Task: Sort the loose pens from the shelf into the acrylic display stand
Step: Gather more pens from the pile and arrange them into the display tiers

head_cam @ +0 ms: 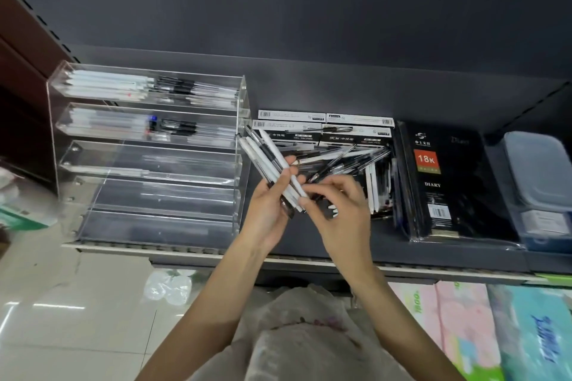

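A tiered clear acrylic display stand (238,145) sits at the left of the dark shelf. Its two upper tiers hold white and black pens, the third tier holds one white pen (123,171), and the lower tiers look bare. My left hand (269,210) grips a bundle of white and black pens (266,161) slanting up toward the stand's right wall. My right hand (337,204) pinches a dark pen (332,165) that points back into the loose pen pile (374,170) on the shelf.
Behind the pile stand several gel pen boxes (322,127). Wrapped black diary notebooks (445,182) lie to the right, then a grey-blue plastic case (538,176). The shelf's front edge (185,249) runs below. Tissue packs (483,328) fill the lower shelf; tiled floor lies at left.
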`<state>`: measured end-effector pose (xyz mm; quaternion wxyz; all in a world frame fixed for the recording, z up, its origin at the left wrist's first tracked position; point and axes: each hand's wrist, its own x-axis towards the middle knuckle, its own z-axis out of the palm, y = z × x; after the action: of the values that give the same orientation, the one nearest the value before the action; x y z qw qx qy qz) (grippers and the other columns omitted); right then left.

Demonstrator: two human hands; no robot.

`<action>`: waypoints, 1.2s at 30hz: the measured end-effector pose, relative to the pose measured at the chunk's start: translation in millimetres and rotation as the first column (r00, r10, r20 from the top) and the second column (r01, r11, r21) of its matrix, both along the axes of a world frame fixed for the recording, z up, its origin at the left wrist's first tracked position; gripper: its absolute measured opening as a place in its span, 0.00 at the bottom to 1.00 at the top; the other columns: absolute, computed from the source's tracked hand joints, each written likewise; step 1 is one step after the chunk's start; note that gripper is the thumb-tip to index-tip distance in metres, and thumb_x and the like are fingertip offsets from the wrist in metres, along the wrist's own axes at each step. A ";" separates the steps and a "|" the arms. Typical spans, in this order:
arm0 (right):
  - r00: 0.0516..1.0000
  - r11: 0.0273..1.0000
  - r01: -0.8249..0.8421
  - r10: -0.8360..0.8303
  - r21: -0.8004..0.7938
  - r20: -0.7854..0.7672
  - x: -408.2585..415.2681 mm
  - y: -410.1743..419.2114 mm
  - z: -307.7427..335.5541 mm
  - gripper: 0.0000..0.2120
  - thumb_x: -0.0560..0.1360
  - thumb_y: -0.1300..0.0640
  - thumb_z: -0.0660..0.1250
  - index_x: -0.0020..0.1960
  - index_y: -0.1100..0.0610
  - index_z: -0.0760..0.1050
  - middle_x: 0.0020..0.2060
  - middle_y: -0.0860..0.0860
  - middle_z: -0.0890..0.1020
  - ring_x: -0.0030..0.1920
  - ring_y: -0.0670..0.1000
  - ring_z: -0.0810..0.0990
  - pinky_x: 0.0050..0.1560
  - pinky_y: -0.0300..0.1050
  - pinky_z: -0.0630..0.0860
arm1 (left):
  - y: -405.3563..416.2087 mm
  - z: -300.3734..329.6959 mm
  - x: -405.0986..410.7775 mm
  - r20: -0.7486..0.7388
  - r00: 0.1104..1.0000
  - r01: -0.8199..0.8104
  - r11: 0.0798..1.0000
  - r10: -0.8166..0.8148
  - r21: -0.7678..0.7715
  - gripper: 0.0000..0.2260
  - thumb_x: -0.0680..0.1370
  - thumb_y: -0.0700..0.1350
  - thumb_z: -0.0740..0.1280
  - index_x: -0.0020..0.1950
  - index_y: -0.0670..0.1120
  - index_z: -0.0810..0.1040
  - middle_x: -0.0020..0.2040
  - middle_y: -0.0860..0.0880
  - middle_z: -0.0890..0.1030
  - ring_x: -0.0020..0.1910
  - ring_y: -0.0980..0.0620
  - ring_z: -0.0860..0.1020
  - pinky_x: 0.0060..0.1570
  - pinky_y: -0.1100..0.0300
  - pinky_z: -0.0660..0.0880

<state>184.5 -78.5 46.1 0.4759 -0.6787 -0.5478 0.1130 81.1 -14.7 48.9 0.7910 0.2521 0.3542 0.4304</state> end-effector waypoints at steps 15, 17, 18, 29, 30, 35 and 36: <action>0.934 0.942 -0.289 0.316 -0.171 0.163 26.2 58.7 80.8 0.06 0.75 0.54 0.68 0.47 0.55 0.79 0.28 0.46 0.77 0.27 0.42 0.73 0.32 0.30 0.68 | -17.2 5.3 -6.1 -0.361 0.885 0.366 0.919 -0.295 0.146 0.07 0.82 0.37 0.57 0.52 0.42 0.75 0.38 0.48 0.78 0.33 0.57 0.79 0.36 0.66 0.76; 0.959 0.963 -0.251 0.262 -0.099 0.111 31.7 54.8 87.6 0.05 0.75 0.55 0.68 0.48 0.56 0.79 0.29 0.47 0.77 0.28 0.45 0.75 0.32 0.36 0.72 | -17.5 4.4 -4.8 -0.367 0.871 0.406 0.899 -0.326 0.165 0.08 0.82 0.37 0.57 0.54 0.43 0.76 0.39 0.49 0.78 0.35 0.57 0.78 0.39 0.64 0.77; 0.965 0.969 -0.236 0.242 -0.074 0.099 34.9 52.8 90.7 0.05 0.75 0.55 0.69 0.47 0.56 0.79 0.29 0.47 0.78 0.28 0.46 0.76 0.33 0.41 0.74 | -18.4 3.1 -3.9 -0.365 0.866 0.423 0.890 -0.342 0.169 0.09 0.82 0.37 0.57 0.55 0.44 0.76 0.39 0.51 0.79 0.35 0.57 0.78 0.41 0.63 0.78; 0.999 0.993 0.040 -0.038 0.107 -0.023 42.4 18.3 109.1 0.05 0.75 0.54 0.68 0.44 0.55 0.75 0.30 0.44 0.78 0.30 0.45 0.80 0.33 0.43 0.78 | -10.7 -8.5 -4.5 -0.403 0.838 0.441 0.891 -0.367 0.107 0.13 0.81 0.35 0.53 0.56 0.43 0.75 0.35 0.51 0.70 0.28 0.58 0.66 0.30 0.66 0.66; 0.993 0.983 0.088 -0.074 0.159 -0.093 47.4 15.5 114.5 0.05 0.76 0.55 0.68 0.44 0.55 0.74 0.30 0.46 0.79 0.30 0.45 0.80 0.33 0.41 0.77 | -11.0 -13.9 -6.7 -0.399 0.851 0.396 0.916 -0.341 0.063 0.13 0.81 0.35 0.53 0.55 0.43 0.76 0.35 0.50 0.68 0.26 0.59 0.65 0.28 0.67 0.65; 0.851 0.969 0.210 -0.117 0.129 -0.512 60.7 5.4 90.8 0.06 0.73 0.61 0.71 0.41 0.57 0.73 0.36 0.54 0.83 0.38 0.51 0.84 0.43 0.45 0.80 | -13.4 -20.7 -8.5 -0.289 0.929 0.226 0.973 -0.230 -0.048 0.08 0.82 0.41 0.59 0.55 0.41 0.76 0.31 0.53 0.66 0.25 0.60 0.63 0.24 0.68 0.62; 0.784 0.975 0.210 -0.123 0.074 -0.608 55.7 2.7 75.1 0.07 0.72 0.63 0.71 0.40 0.58 0.74 0.37 0.55 0.83 0.40 0.53 0.85 0.45 0.46 0.80 | -13.5 -17.5 -5.6 -0.258 0.944 0.200 0.978 -0.207 -0.052 0.08 0.82 0.41 0.59 0.56 0.40 0.76 0.30 0.54 0.66 0.24 0.60 0.62 0.24 0.69 0.62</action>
<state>240.1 -75.8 121.2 0.6782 -0.6194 -0.3134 0.2413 75.5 -28.2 31.4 0.7806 0.3319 0.4330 0.3049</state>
